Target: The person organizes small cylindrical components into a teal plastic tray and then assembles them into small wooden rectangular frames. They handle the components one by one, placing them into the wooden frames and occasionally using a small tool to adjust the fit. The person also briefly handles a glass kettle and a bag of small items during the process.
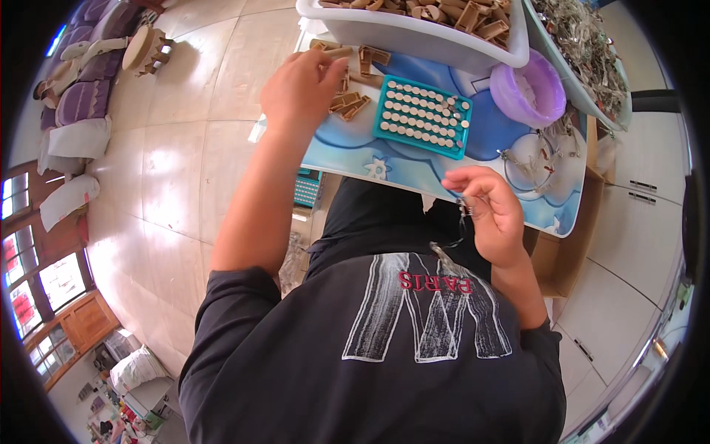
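Observation:
My left hand (302, 90) is over the left part of the table, its fingers curled down among loose brown plastic casings (350, 105). The fingertips are partly hidden, so what lies between them does not show. Near the table's front edge, my right hand (494, 218) has its thumb and fingers closed on a small metal part with a thin wire (464, 222) hanging from it. Between the hands lies a teal tray (379, 132) with rows of small round whitish pieces. Some spots at its right side hold shiny metal bits.
A white bin (414, 37) of brown casings stands at the back. Right of it are a purple basket (510, 96) and a large pale tub (551, 44) heaped with wired metal parts. More wired parts (543, 164) lie on the table's right. Another teal tray (307, 189) shows below the edge.

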`<move>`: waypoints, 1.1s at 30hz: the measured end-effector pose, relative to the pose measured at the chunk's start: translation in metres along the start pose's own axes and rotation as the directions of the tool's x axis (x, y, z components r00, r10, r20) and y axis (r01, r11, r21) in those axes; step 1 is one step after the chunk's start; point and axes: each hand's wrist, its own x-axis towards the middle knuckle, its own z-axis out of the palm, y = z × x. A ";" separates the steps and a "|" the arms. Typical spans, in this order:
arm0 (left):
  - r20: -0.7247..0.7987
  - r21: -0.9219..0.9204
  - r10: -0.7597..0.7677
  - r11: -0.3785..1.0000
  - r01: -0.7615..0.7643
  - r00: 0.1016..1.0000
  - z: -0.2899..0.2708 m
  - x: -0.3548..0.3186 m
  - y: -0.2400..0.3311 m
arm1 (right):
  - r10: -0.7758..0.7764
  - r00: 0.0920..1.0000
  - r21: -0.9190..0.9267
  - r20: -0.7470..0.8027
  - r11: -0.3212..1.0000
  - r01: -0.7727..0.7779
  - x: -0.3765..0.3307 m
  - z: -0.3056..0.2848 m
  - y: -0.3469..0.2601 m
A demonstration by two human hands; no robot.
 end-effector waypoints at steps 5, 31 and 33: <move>0.183 0.294 -0.054 0.956 -0.002 0.982 0.026 0.023 0.031 | -0.010 1.000 0.007 0.008 1.000 0.010 0.007 0.006 0.001; 0.736 -0.645 0.197 -0.086 0.759 0.648 0.020 -0.109 0.076 | -0.200 0.957 -0.303 -0.209 0.944 0.131 0.019 0.016 0.026; 0.742 -0.618 0.213 -0.152 0.772 0.636 0.018 -0.108 0.073 | -0.205 0.954 -0.307 -0.220 0.942 0.131 0.019 0.016 0.027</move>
